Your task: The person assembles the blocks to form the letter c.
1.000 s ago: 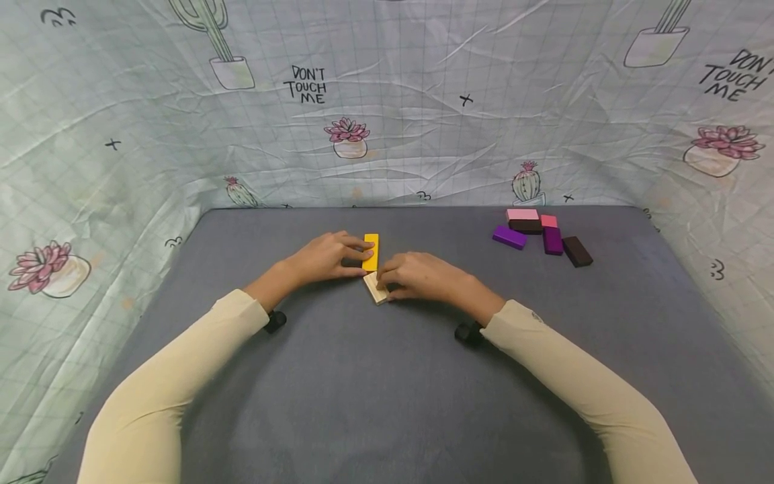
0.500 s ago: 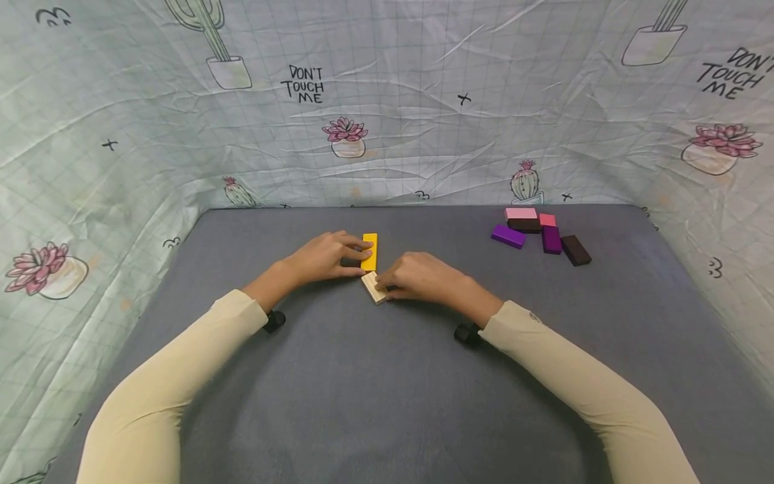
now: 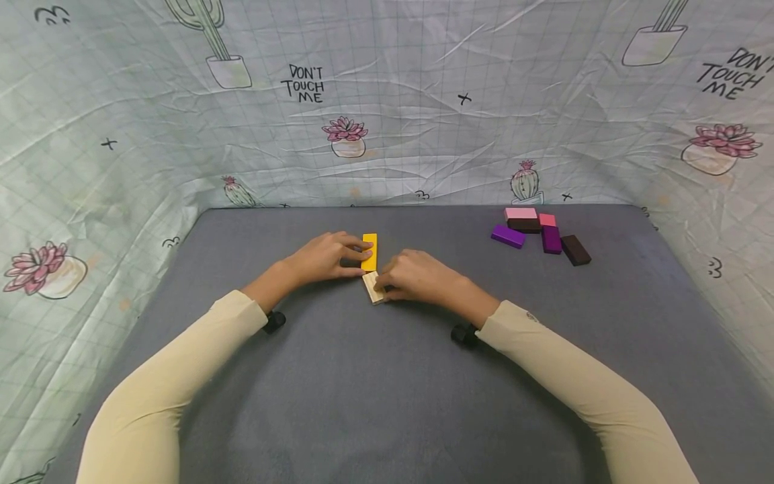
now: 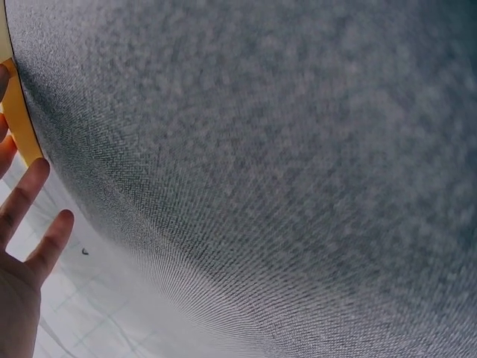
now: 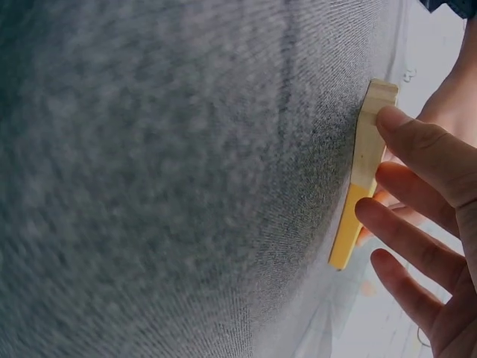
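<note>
My right hand (image 3: 420,274) pinches the wood block (image 3: 370,288) between thumb and finger. The wood block lies on the table (image 3: 338,376), meeting the near end of the yellow block (image 3: 370,239) at a slant. My left hand (image 3: 326,257) is relaxed, fingertips touching the yellow block. The purple block (image 3: 508,236) and brown block (image 3: 576,250) lie well apart, toward the far right.

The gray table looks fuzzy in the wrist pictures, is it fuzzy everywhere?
No. Left wrist: the gray table blurs toward the upper right, with sharper weave lower down; right wrist: blurry on the left, crisper near the wooden block; head: its surface looks even, with soft shadows beneath the sleeves.
</note>
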Demonstrator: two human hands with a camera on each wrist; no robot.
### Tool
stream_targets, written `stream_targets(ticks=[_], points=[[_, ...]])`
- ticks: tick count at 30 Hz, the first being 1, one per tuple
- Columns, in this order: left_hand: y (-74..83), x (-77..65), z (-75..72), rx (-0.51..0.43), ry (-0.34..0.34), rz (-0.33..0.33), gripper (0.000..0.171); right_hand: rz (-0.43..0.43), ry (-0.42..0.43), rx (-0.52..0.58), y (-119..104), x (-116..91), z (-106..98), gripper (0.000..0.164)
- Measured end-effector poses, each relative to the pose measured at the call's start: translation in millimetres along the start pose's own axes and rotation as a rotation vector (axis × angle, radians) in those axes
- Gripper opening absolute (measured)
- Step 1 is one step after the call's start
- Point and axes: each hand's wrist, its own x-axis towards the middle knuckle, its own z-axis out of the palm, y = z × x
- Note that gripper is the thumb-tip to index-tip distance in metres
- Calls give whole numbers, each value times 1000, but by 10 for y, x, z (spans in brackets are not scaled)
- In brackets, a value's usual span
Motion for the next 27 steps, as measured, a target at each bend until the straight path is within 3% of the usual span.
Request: stream_targets(ticks=[19, 27], points=[[-10, -13, 22, -34, 7, 15, 46, 11, -28, 32, -15, -6, 2, 21], [-9, -17, 30, -42, 12, 8, 45, 18, -2, 107, 7, -39, -21, 23]])
